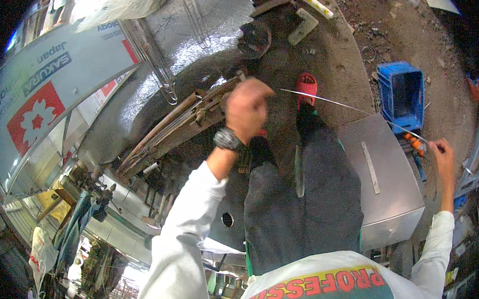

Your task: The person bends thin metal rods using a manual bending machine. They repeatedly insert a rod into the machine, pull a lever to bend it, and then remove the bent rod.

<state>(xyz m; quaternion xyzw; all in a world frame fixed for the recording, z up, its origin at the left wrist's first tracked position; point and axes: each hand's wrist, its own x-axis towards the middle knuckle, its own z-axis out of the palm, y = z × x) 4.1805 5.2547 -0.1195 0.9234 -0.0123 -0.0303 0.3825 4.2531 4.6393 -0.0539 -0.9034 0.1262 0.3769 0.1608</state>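
My right hand [443, 157] is out at the far right, fingers pinched on one end of a long thin metal rod [333, 101]. The rod runs leftward above a silver metal box [398, 210] and past my red sandal [307, 86]. Its free end stops just short of my left hand [248, 108], with a gap between them. That left hand is raised in front of my legs, a black watch [228, 139] on its wrist. Motion smears it and its fingers are mostly hidden. On the box lies a flat pale strip [370, 168].
A blue plastic crate [386, 99] stands on the dirt floor at far right, orange-handled tools [414, 143] near it. Wooden boards [168, 130] lean left of my left hand. Beyond them, bent thin rods [151, 58] lie on a silvery surface [176, 23]. A printed panel [82, 75] stands at left.
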